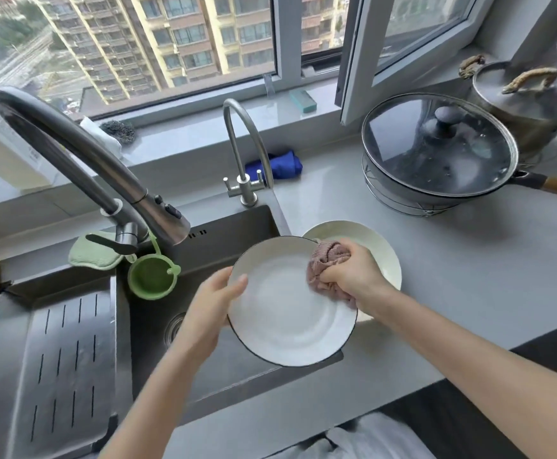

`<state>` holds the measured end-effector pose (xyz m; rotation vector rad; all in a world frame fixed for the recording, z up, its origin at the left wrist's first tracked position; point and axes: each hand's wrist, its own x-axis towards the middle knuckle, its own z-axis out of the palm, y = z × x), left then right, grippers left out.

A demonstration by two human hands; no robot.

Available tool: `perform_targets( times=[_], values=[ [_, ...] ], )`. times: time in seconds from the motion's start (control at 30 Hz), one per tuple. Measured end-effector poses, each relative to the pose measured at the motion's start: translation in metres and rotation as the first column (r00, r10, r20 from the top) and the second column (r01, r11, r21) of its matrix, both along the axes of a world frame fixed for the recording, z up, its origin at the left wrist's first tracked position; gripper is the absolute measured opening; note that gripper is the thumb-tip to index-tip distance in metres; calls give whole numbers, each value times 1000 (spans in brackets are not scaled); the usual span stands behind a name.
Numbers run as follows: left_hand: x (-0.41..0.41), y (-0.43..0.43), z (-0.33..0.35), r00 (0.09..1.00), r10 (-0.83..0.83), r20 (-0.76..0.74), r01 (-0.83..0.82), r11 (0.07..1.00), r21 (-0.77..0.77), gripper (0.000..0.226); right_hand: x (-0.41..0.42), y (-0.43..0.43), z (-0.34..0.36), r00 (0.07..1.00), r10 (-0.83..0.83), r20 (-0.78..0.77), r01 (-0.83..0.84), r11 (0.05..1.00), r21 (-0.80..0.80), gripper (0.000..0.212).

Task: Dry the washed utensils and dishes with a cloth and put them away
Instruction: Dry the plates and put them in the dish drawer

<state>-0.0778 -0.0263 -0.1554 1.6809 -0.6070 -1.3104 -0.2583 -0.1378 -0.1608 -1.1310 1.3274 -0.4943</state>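
Note:
My left hand point(216, 296) grips the left rim of a white plate with a dark edge point(283, 319), held tilted over the right side of the sink. A bunched mauve cloth point(325, 263) is clenched in my right hand point(353, 273) and pressed against the plate's upper right face. Behind it, a cream plate point(383, 246) lies flat on the grey counter, partly hidden by my right hand and the held plate.
The dark sink point(224, 226) has a large pull-down tap point(72, 154), a small tap point(247, 150), a green strainer point(153, 276) and a slotted drain tray point(62, 359) at left. A lidded wok point(436, 150) and a metal pot point(528, 97) stand at back right. A blue cloth point(283, 165) lies by the sill.

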Motion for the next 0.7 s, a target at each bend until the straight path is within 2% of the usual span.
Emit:
perform_targets(
  times=[0.07,0.13,0.2,0.23,0.3,0.4,0.47,0.53,0.57,0.63,0.67,0.7],
  values=[
    [16,-18,7,949,-290,120,288,957,37,15,5,-6,19,965,259,-27,-257,931,-258,35],
    [12,-34,15,862,-439,254,457,889,-16,10,19,-9,32,866,453,-212,-498,746,-442,30],
    [6,-47,17,824,-363,435,456,880,-131,14,30,-14,43,804,459,-378,-593,577,-562,29],
    [2,-50,20,793,-285,539,436,883,-175,15,33,-18,47,812,434,-390,-582,553,-596,30],
    [1,-52,22,739,-133,660,389,885,-256,20,30,-29,48,879,353,-320,-476,622,-622,33],
    [0,-51,27,775,62,629,197,922,-334,34,13,-32,40,994,107,-35,-110,872,-477,29],
    [2,-57,30,825,256,504,-56,924,-378,34,10,-12,28,962,-109,251,158,970,-184,19],
    [-4,-64,30,810,487,325,-343,844,-411,33,25,17,17,802,-317,506,245,947,205,15],
    [-12,-67,29,772,594,224,-481,778,-404,32,35,28,13,715,-412,565,268,908,323,15],
    [-34,-59,23,697,715,56,-653,665,-362,25,48,37,9,650,-533,542,368,844,390,9],
    [-43,-52,18,695,719,15,-673,658,-337,21,48,35,10,665,-567,487,432,823,368,14],
    [-46,-44,14,723,690,2,-660,692,-293,21,45,33,14,690,-584,427,478,811,336,22]
  ],
)
